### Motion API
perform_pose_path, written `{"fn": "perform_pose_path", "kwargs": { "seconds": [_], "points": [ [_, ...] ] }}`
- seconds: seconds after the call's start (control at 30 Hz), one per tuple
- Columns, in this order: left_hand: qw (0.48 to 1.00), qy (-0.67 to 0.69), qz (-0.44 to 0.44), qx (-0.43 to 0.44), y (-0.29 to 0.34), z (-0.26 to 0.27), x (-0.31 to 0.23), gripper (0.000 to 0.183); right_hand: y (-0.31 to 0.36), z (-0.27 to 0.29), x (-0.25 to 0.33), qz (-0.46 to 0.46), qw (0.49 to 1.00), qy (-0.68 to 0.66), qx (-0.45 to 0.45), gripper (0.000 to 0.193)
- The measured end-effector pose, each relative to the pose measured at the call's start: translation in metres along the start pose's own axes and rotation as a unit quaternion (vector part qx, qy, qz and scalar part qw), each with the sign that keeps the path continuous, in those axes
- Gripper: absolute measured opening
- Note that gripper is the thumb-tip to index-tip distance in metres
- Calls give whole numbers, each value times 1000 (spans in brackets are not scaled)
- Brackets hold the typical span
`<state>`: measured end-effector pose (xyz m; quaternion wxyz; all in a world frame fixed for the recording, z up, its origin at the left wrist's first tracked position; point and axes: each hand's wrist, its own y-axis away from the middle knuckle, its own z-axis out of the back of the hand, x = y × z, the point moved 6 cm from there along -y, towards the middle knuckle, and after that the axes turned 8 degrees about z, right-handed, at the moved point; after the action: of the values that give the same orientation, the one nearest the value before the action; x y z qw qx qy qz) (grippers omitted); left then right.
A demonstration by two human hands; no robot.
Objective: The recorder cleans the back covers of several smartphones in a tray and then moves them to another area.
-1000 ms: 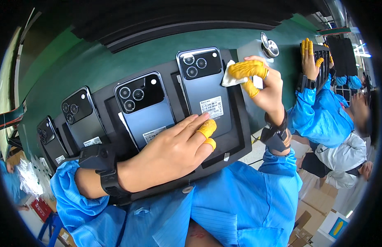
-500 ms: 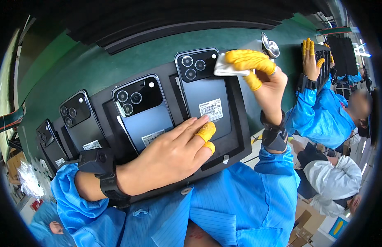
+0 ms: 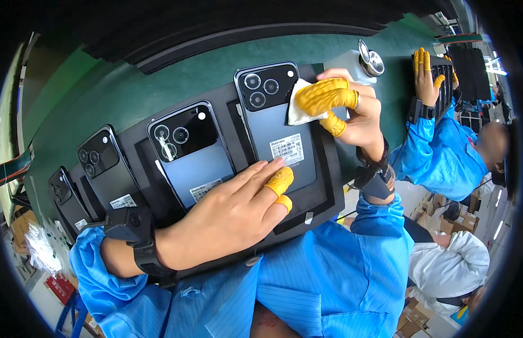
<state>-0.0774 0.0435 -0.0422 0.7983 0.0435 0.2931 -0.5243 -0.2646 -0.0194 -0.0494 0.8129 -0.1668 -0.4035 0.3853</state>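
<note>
Four blue-grey smartphones lie back side up in a row in a black tray (image 3: pixel 336 188). The rightmost phone (image 3: pixel 270 122) has a dark camera panel with three lenses and a white label. My left hand (image 3: pixel 222 219) lies across its lower end, fingers stretched out over the label's edge, with yellow finger cots on some fingers. In my right hand (image 3: pixel 351 112), also in yellow finger cots, a folded white cloth (image 3: pixel 296 115) is pinched against the phone's right edge, just below the camera panel. Further left lie a second phone (image 3: pixel 185 149), a third phone (image 3: pixel 106 169) and a fourth phone (image 3: pixel 68 197).
A metal cup with a raised lid (image 3: pixel 372 63) stands on the green work surface (image 3: pixel 205 67) past my right hand. To the right, a co-worker's hands (image 3: pixel 425 84) in yellow finger cots rest on a black tray. A dark ledge (image 3: pixel 244 42) runs along the far side.
My right hand has moved slightly down and left with the cloth, from the camera panel's right side to the blue back below it. My left hand stays nearly in place.
</note>
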Motion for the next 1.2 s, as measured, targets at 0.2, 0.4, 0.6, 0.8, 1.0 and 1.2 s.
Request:
{"fn": "perform_pose_path", "kwargs": {
  "seconds": [0.2, 0.4, 0.6, 0.8, 1.0, 1.2],
  "points": [
    [1000, -13, -3, 0, 1, 0, 0, 14, 9, 9, -3, -3, 1000, 0, -3, 24],
    [1000, -9, -1, 8, 1, -1, -1, 14, 20, 24, -9, -121, 975, -123, -141, 16],
    [1000, -9, 4, 11, -1, -2, -1, 15, 10, 19, -8, -105, 984, -98, -105, 22],
    [1000, -16, -1, 21, -4, -1, -2, 15, -22, -19, 10, 31, 999, -9, 0, 19],
    [1000, -15, 9, 12, -6, -4, -4, 15, -1, 7, -5, -10, 1000, 3, -25, 17],
    [1000, -13, 6, 15, -5, -3, -3, 15, 22, 24, -10, -118, 986, -52, -110, 17]
  ]
}}
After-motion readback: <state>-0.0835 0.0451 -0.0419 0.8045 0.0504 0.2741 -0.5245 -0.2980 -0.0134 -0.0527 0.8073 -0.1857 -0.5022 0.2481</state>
